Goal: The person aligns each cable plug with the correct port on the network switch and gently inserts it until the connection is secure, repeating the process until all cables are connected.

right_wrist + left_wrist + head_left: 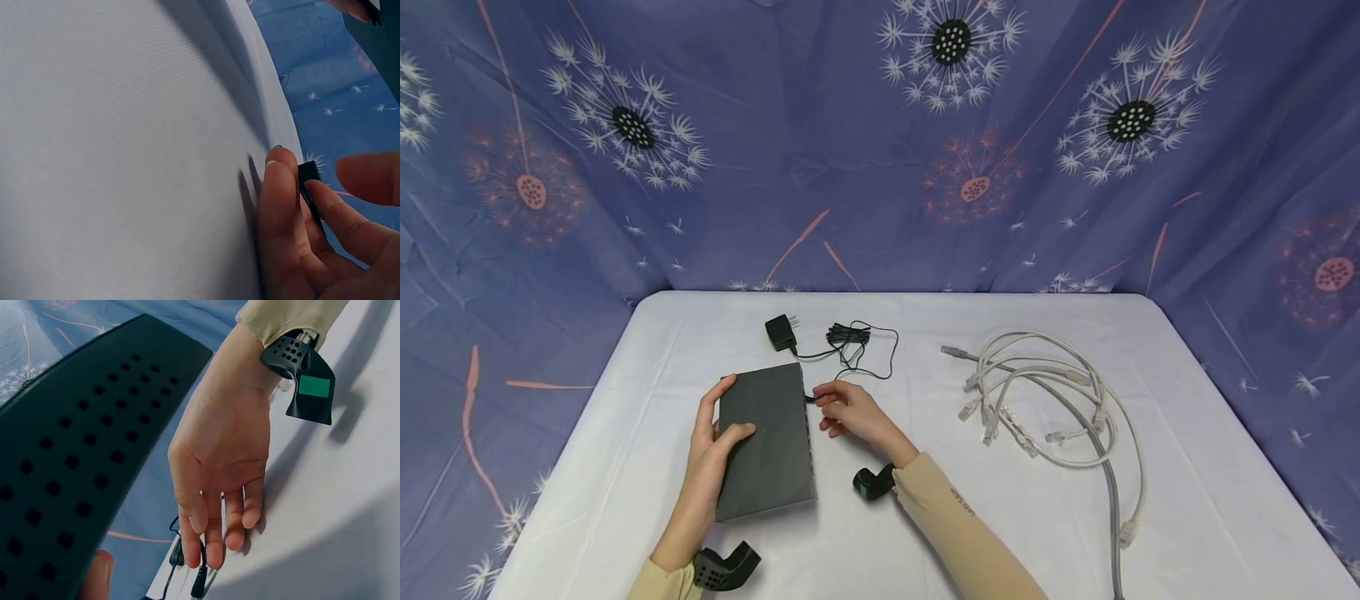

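My left hand [706, 454] grips a flat dark network switch [766, 450] by its left side, thumb over the top face. Rows of square vent holes show on its side in the left wrist view, where only a fingertip [99, 575] of that hand appears. At the switch's right edge, my right hand [853, 412] holds the black power plug [810, 399] of a thin cord among its fingers. The left wrist view shows this plug [199, 582] pointing out past the right fingertips. A black piece [308, 170] sits between the fingers in the right wrist view.
Behind the switch lies a black power adapter [780, 332] with its prongs showing and a bundled cord [847, 334]. Coiled grey and white network cables [1101, 417] spread over the right of the white table [910, 533]. A patterned blue cloth [820, 125] hangs behind.
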Demonstrator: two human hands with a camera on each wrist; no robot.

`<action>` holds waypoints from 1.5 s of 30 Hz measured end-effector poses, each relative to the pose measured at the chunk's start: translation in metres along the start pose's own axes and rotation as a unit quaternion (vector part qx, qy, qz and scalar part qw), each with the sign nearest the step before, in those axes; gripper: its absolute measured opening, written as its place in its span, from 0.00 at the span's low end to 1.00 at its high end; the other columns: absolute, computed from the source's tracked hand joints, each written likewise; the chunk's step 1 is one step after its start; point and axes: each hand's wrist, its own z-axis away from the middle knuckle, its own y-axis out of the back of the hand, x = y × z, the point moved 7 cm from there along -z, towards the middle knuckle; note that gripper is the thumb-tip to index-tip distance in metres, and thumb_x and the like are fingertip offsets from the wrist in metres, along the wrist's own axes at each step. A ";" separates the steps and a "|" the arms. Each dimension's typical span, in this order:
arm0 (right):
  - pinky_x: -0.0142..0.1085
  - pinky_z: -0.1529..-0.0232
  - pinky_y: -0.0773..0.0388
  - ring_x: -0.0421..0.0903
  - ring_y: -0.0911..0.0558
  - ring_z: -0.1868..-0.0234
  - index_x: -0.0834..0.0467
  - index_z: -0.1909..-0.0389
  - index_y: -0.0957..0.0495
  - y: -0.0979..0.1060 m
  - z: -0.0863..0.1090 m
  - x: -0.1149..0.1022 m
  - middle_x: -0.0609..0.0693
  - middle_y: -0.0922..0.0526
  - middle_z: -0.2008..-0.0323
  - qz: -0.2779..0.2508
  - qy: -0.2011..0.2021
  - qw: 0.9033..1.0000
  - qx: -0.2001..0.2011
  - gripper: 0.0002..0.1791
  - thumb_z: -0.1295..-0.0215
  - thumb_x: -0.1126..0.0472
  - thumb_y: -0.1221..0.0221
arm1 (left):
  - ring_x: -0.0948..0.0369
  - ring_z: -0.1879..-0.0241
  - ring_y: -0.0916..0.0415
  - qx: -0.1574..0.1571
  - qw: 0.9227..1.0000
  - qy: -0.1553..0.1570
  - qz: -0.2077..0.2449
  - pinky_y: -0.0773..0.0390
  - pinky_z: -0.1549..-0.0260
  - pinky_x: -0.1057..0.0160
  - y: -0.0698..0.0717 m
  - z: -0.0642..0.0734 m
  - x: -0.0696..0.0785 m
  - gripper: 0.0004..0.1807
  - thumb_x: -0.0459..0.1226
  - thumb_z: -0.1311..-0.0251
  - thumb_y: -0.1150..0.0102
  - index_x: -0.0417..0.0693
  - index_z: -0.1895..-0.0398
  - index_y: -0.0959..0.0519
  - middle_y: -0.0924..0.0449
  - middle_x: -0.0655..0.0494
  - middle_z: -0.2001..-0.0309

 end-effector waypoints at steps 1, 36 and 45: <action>0.46 0.64 0.20 0.64 0.20 0.62 0.76 0.43 0.32 0.000 0.001 -0.001 0.72 0.27 0.51 -0.001 -0.002 1.000 0.002 0.19 0.33 0.74 0.54 | 0.58 0.60 0.27 0.000 1.000 0.001 -0.001 0.27 0.66 0.61 0.000 0.000 0.000 0.37 0.29 0.39 0.53 0.69 0.29 0.44 0.38 0.48 0.40; 0.41 0.58 0.21 0.48 0.16 0.66 0.74 0.60 0.26 0.076 0.033 0.000 0.56 0.19 0.68 -0.075 0.071 0.982 0.158 0.08 0.41 0.75 0.43 | 0.54 0.54 0.30 -0.048 0.999 -0.021 -0.004 0.29 0.61 0.56 -0.031 0.001 0.001 0.36 0.28 0.41 0.52 0.63 0.29 0.42 0.35 0.49 0.39; 0.45 0.58 0.22 0.48 0.17 0.67 0.75 0.63 0.24 0.087 0.046 -0.005 0.56 0.18 0.69 -0.092 0.079 0.976 0.180 0.06 0.41 0.76 0.43 | 0.53 0.60 0.26 -0.055 0.998 -0.009 0.003 0.27 0.64 0.55 -0.040 0.001 0.001 0.36 0.29 0.42 0.50 0.68 0.31 0.40 0.31 0.44 0.45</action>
